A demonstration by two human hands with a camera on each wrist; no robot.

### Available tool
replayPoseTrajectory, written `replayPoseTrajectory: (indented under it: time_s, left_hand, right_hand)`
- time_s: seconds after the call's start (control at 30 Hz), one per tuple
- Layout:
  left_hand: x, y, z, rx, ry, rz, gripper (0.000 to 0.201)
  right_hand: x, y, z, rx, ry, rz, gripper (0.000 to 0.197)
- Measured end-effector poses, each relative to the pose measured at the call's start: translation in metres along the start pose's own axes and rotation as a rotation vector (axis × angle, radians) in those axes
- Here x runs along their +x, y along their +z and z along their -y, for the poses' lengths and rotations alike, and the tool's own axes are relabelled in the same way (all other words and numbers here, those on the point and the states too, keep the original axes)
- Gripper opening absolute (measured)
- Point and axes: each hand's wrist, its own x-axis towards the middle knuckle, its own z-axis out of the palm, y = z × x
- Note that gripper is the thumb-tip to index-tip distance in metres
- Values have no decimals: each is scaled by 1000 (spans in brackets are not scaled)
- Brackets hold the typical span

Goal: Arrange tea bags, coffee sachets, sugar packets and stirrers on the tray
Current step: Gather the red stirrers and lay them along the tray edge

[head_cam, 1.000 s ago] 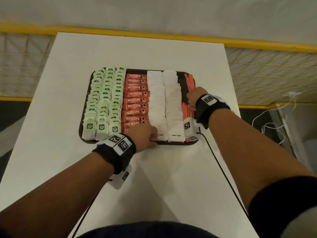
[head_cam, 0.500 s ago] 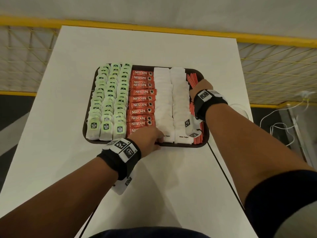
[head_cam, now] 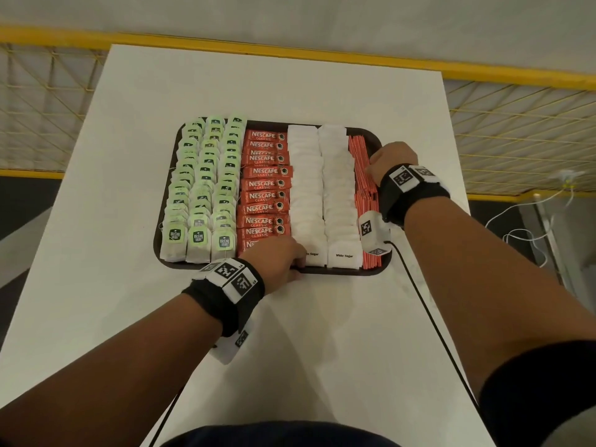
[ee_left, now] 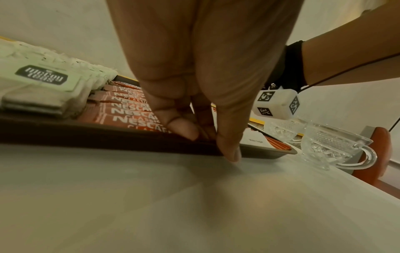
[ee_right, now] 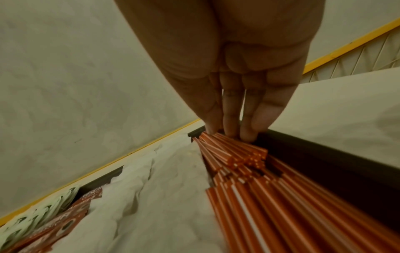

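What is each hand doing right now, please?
Left hand: gripping the tray at its near rim, thumb outside.
Right hand: open, straight fingertips pressing on the stirrers.

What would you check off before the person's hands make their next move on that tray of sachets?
1. Tea bags in tidy rows: ok.
2. Coffee sachets stacked in one column: ok.
3. Sugar packets in two columns: ok.
4. Stirrers lying parallel: not ok, far ends fan out under the right hand.
5. Left hand steadying the tray at its near rim: ok.
6. Glass cups clear of the tray: ok.
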Motion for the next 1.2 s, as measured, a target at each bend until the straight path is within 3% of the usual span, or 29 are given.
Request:
replayPoseTrajectory:
  time_s: [0.2, 0.37, 0.53, 0.67, 0.83, 1.0, 1.2]
  left_hand:
    - [0, 1, -1, 8, -17, -2, 23]
    - [-4, 1, 0, -32, -15, -30, 20]
    - [-27, -16, 15, -206, -60, -180, 17]
    - [-50, -30, 43, -246, -157, -412, 11]
    - [-72, -34, 98, -210, -374, -610, 18]
    - [-80, -30, 127, -130, -629, -540, 40]
    - [-85, -27, 144, -114, -736, -524, 35]
  right_hand:
    - [-13, 0, -9, 36, 7, -25, 26]
    - [-63, 7, -20, 165, 6, -125, 29]
    - [-126, 37, -30, 134, -34, -115, 30]
    - [-151, 55, -36, -65, -30, -67, 33]
    - [-159, 65, -38, 29, 125, -12, 32]
    - [-159, 65, -34, 59, 197, 6, 27]
    - [-162, 62, -31, 73, 208, 47, 28]
